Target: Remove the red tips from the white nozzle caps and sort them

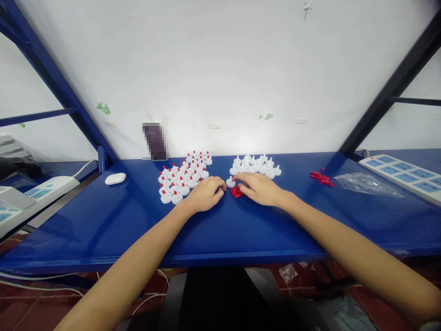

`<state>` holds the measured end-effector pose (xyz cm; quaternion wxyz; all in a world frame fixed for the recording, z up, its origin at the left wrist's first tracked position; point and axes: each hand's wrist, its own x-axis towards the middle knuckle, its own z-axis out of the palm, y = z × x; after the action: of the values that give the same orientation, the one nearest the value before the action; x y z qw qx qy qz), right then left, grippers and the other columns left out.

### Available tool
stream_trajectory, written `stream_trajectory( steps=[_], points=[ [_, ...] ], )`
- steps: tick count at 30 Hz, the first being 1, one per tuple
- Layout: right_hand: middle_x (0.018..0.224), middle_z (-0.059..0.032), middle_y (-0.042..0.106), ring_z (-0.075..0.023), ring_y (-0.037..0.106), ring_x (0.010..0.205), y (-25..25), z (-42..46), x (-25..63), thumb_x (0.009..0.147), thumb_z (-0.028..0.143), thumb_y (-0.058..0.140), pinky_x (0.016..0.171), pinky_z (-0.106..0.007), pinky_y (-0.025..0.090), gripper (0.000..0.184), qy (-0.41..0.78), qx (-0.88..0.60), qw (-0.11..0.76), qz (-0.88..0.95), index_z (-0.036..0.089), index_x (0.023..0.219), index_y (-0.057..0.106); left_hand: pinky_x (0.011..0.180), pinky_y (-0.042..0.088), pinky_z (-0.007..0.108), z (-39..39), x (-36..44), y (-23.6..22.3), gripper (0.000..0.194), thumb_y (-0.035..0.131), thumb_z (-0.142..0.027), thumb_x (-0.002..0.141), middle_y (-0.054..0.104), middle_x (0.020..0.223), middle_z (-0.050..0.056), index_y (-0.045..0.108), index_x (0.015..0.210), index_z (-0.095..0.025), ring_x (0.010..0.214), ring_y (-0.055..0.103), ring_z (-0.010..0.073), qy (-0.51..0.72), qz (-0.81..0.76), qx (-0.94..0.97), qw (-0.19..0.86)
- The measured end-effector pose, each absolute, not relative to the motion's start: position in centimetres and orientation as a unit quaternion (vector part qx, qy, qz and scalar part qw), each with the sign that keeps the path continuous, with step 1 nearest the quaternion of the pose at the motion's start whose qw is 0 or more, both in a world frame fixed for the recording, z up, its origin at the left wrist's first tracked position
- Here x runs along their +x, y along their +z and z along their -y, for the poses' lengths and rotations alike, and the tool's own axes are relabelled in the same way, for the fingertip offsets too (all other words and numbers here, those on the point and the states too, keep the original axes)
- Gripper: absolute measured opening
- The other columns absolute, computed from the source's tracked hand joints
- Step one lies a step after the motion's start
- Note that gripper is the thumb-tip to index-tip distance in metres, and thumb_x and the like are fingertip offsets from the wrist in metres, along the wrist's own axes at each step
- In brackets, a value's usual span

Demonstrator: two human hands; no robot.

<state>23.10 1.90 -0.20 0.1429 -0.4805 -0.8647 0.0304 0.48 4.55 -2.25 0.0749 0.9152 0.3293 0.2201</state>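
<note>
My right hand reaches in from the right, its index fingertip at a white nozzle cap that stands upright on the blue table. Its thumb is apart from the index finger, just over a small heap of red tips. On the other side of that heap rests my left hand, fingers curled in towards the thumb; whether something small is between them is hidden. Left of it stand many white caps with red tips on their nozzles. Behind my right hand is a group of white caps with bare nozzles.
More red tips lie to the right, beside a clear plastic bag and a power strip. At the left are a white earbud case and another power strip. A blurred-out phone-like object leans on the wall.
</note>
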Motion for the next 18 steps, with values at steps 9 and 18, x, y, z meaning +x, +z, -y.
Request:
stream_trajectory(
  steps=[9,18],
  points=[
    [0.115,-0.0092,0.069,-0.0249,0.064,0.099,-0.63,-1.77,22.61,0.1,0.033,0.037,0.081,-0.032,0.043,0.039,0.014,-0.503,0.112,0.857,0.023,0.128,0.062,0.09,0.048,0.039,-4.63,0.45,-2.22,0.025,0.044,-0.015,0.087,0.071,0.093,0.006,0.068,0.088,-0.019,0.094,0.061,0.0222,0.237,-0.325,0.913,0.064],
    [0.115,-0.01,0.069,-0.0247,0.063,0.101,-0.69,-2.4,22.85,0.1,0.04,0.037,0.079,-0.032,0.043,0.041,0.02,-0.541,0.136,0.829,0.021,0.122,0.065,0.096,0.043,0.043,-4.37,0.23,-1.77,0.023,0.045,-0.017,0.089,0.068,0.101,0.007,0.069,0.089,-0.019,0.103,0.056,0.0243,0.264,-0.344,0.901,-0.001]
  ],
)
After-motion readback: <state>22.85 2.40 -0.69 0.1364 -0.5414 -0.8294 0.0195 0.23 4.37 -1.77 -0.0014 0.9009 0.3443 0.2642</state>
